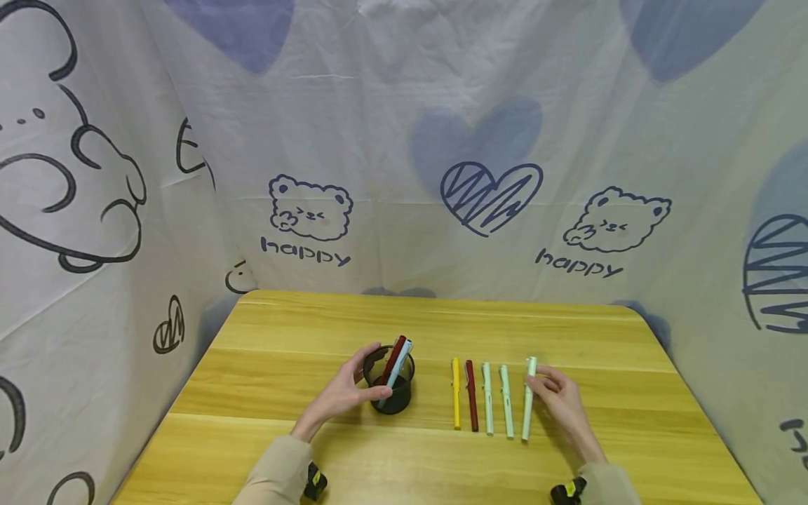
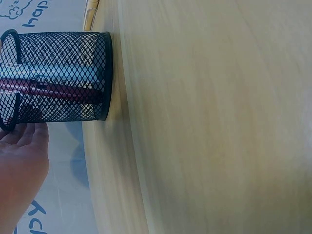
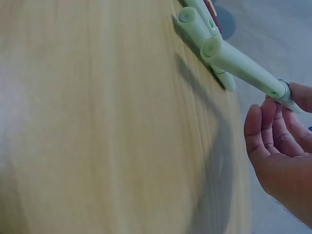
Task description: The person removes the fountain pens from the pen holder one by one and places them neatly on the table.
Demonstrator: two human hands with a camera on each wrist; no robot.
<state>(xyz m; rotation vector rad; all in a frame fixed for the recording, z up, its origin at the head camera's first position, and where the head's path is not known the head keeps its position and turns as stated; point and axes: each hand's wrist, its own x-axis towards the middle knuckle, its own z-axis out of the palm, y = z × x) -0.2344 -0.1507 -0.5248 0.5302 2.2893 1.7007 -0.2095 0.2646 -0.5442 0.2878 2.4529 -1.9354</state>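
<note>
My left hand (image 1: 347,387) holds the black mesh pen holder (image 1: 401,402) by its left side, thumb in front and fingers behind. Inside the holder lean a dark red pen (image 1: 396,354) and a light blue pen (image 1: 400,365); the left wrist view shows both through the mesh (image 2: 58,53). My right hand (image 1: 562,401) pinches a pale green pen (image 1: 529,407) near its upper end. In the right wrist view this pen (image 3: 248,70) is raised off the table, its near end over another green pen (image 3: 195,29).
Left of the pinched pen lie a yellow pen (image 1: 456,396), a dark red pen (image 1: 472,400) and two pale green pens (image 1: 488,403), side by side. The wooden table (image 1: 391,470) ends at a printed cloth (image 1: 391,140) behind and at both sides.
</note>
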